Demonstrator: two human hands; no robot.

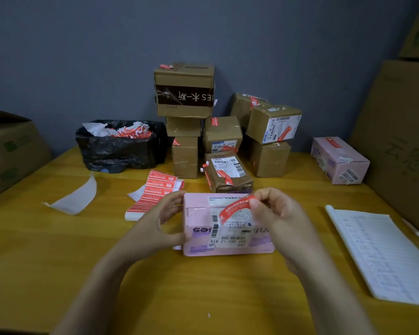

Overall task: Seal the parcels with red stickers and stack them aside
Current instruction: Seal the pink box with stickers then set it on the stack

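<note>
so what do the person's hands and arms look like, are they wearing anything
The left hand and right hand are bare: no gloves, rings or watch visible. The left forearm and right forearm are bare too, with no sleeve in view.

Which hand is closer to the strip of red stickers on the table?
Left. The left hand grips the left end of the pink parcel, right beside the sticker strip; the right hand pinches a red sticker over the parcel's right side.
</note>
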